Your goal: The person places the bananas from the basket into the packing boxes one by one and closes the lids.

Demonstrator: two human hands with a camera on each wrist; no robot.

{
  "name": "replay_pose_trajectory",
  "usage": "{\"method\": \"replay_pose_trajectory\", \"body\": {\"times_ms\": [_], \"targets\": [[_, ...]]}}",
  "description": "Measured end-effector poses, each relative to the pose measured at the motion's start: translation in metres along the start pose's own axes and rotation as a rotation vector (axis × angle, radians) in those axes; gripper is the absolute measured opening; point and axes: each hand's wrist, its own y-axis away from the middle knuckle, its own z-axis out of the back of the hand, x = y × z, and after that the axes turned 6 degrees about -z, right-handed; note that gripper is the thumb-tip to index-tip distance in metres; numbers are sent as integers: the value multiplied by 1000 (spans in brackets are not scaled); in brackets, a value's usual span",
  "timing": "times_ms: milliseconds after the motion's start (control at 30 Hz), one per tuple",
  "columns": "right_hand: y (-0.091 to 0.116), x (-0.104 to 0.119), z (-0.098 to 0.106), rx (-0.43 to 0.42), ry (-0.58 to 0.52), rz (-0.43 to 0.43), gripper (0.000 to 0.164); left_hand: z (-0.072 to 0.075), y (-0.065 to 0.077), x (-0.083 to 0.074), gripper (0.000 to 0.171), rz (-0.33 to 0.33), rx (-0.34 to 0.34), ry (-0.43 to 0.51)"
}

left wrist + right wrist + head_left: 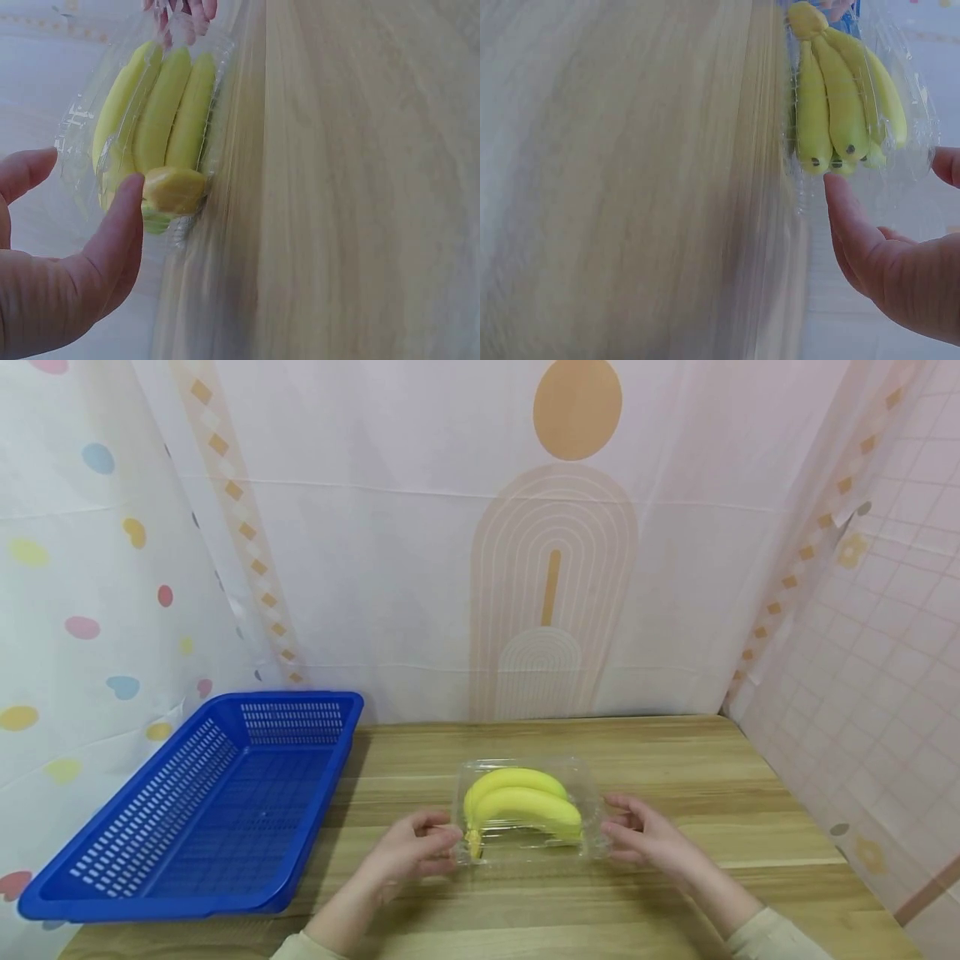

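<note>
A clear plastic clamshell box (525, 862) lies on the wooden table with a bunch of yellow bananas (525, 806) inside. In the left wrist view the banana bunch (161, 112) shows its stem end toward the left hand; in the right wrist view the dark tips of the bananas (840, 112) point to the right hand. My left hand (416, 847) is at the box's left side, thumb and fingers spread, fingertips at the plastic. On the opposite side my right hand (648, 839) has its thumb and fingers apart, tips at the wall. Firm contact is hard to confirm.
To the left stands a large blue plastic basket (288, 868) with slotted walls, partly past the table's left edge. The wooden table (660, 752) reaches back to a patterned curtain (405, 568). More curtain hangs at both sides.
</note>
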Motion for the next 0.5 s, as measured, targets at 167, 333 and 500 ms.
{"method": "replay_pose_trajectory", "body": {"times_ms": [167, 333, 500], "targets": [[0, 0, -1, 45, -54, -10, 70, -1, -1, 3, 68, 2, 10, 71], [-1, 0, -2, 76, -104, -30, 72, -3, -1, 6, 63, 0, 0, 102], [0, -1, -2, 92, -132, -42, 74, -4, 0, 8, 54, -3, -10, 122]]}}
